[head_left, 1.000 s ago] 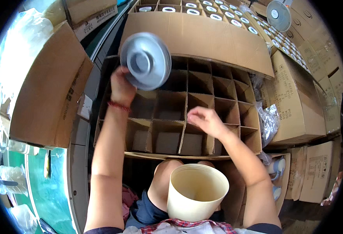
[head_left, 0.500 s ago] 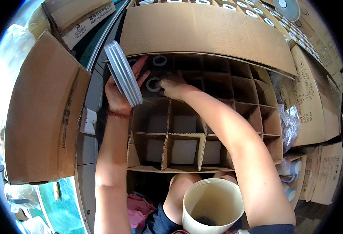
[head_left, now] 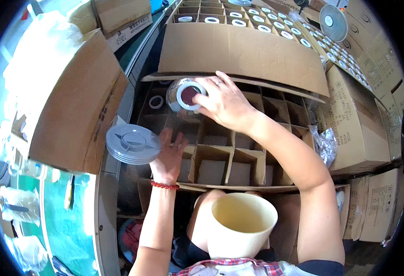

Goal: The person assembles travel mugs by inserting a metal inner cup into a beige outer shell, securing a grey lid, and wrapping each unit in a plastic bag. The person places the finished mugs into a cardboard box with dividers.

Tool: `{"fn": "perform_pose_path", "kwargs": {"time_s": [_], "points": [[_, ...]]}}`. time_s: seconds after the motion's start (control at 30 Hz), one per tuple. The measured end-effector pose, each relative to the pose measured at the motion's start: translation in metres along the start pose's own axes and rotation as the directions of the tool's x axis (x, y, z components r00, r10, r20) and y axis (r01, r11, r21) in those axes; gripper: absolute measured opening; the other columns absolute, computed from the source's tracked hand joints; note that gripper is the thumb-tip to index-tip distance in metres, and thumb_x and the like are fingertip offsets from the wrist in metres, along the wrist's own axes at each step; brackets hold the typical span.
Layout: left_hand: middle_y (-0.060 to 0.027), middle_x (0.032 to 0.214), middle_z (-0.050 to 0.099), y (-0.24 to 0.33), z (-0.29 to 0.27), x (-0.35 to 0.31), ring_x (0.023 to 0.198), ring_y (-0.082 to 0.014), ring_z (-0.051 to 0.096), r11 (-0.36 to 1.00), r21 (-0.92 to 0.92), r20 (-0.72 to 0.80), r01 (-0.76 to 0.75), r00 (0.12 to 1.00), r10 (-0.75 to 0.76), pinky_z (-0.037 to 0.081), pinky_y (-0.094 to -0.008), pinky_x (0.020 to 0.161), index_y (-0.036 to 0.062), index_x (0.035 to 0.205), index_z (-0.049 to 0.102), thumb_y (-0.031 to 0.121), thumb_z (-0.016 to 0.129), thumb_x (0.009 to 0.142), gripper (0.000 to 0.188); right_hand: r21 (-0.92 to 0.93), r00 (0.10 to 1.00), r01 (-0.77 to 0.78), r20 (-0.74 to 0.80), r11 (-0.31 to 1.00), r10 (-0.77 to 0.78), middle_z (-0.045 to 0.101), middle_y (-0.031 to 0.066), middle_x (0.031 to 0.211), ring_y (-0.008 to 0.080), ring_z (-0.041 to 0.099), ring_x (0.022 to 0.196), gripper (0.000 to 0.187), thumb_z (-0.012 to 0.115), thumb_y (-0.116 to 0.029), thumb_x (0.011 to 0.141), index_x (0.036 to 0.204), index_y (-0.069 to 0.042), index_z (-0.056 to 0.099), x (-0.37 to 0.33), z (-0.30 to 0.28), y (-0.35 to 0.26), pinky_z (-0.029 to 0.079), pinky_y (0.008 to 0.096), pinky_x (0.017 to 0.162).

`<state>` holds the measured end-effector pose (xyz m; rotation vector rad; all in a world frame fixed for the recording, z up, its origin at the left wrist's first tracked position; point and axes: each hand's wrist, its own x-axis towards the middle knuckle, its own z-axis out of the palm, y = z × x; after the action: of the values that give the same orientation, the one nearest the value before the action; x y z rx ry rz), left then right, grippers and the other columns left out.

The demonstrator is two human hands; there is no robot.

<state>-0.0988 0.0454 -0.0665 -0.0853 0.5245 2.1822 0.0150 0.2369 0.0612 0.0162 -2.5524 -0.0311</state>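
Note:
My right hand point(head_left: 227, 102) grips a silvery glass flask liner point(head_left: 173, 98) with a pale ring at its mouth, raised above the divided carton. The mouth faces up toward me, and its inside looks dark red. Lower and to the left, my left hand point(head_left: 168, 158) holds a stack of grey round plastic lids point(head_left: 133, 141) on its thumb side, with its other fingers spread over the carton's compartments. Its thumb is hidden by the stack. Another ringed liner point(head_left: 156, 102) sits in a far-left compartment. An open cream plastic cylinder point(head_left: 243, 241) stands between my knees.
Cardboard dividers point(head_left: 232, 156) form the compartments before me. A raised carton flap point(head_left: 238, 48) stands behind them, with several ringed liners point(head_left: 257, 19) in cartons beyond. Brown cartons point(head_left: 356, 122) stack up at the right. A large flap point(head_left: 75, 110) and a green tabletop point(head_left: 73, 230) lie left.
My right hand has lifted a flask liner out of its compartment. My left hand has come nearer to me, and the lid stack has turned from edge-on to face up.

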Motion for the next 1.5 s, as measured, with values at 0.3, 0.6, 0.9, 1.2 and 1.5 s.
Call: {"fn": "perform_pose_path", "kwargs": {"time_s": [0.3,0.6,0.9,1.2,1.5], "points": [[-0.0139,0.12,0.063,-0.038,0.04,-0.069,0.111,-0.033,0.059,0.951,-0.158,0.366,0.267,0.91,-0.194,0.052,-0.0543,0.087,0.0094,0.103,0.066,0.046,0.053,0.094,0.039,-0.222,0.99,0.14,0.018,0.965,-0.14,0.055,0.0084,0.129,0.0234,0.054,0.117,0.019,0.063,-0.017,0.085,0.104,-0.016,0.064,-0.104,-0.112,-0.102,0.038,0.0486,0.108],[-0.0096,0.126,0.061,-0.072,0.042,-0.088,0.117,-0.0304,0.057,0.899,0.099,0.512,0.427,0.753,-0.414,0.048,-0.0503,0.095,0.0112,0.098,0.063,0.049,0.048,0.096,0.041,0.817,0.492,-0.576,0.354,-0.007,0.796,0.038,0.0188,0.148,0.0269,0.04,0.134,0.086,0.064,-0.044,0.092,0.152,-0.005,0.017,-0.149,-0.108,-0.056,0.036,0.0408,0.107],[-0.0068,0.102,0.059,-0.061,0.029,-0.094,0.103,-0.0227,0.053,0.934,0.305,0.541,0.186,0.774,-0.331,0.043,-0.0388,0.092,0.006,0.099,0.06,0.034,0.051,0.096,0.03,0.817,0.685,-0.56,0.549,-0.137,0.479,0.055,0.0052,0.12,0.0119,0.052,0.11,0.073,0.069,-0.038,0.089,0.143,-0.003,0.037,-0.166,-0.097,-0.061,0.045,0.0276,0.093],[-0.01,0.092,0.063,-0.045,0.023,-0.141,0.115,-0.0307,0.053,0.884,0.417,0.402,0.211,0.829,-0.388,0.042,-0.0426,0.102,0.0016,0.088,0.063,0.03,0.059,0.094,0.03,0.596,0.637,-0.767,0.753,0.239,0.168,0.048,0.0098,0.131,0.0221,0.051,0.12,0.083,0.084,-0.025,0.074,0.143,-0.008,0.041,-0.169,-0.135,-0.093,0.045,0.0352,0.101],[-0.0229,0.129,0.057,-0.02,0.017,-0.151,0.122,-0.0359,0.053,0.879,0.441,0.283,0.181,0.901,-0.328,0.048,-0.0466,0.099,0.0019,0.108,0.063,0.03,0.058,0.095,0.032,0.575,0.519,-0.665,0.814,0.477,-0.259,0.058,0.0151,0.115,0.023,0.061,0.104,0.066,0.079,-0.024,0.075,0.128,-0.001,0.05,-0.142,-0.12,-0.084,0.05,0.0336,0.091]]}}
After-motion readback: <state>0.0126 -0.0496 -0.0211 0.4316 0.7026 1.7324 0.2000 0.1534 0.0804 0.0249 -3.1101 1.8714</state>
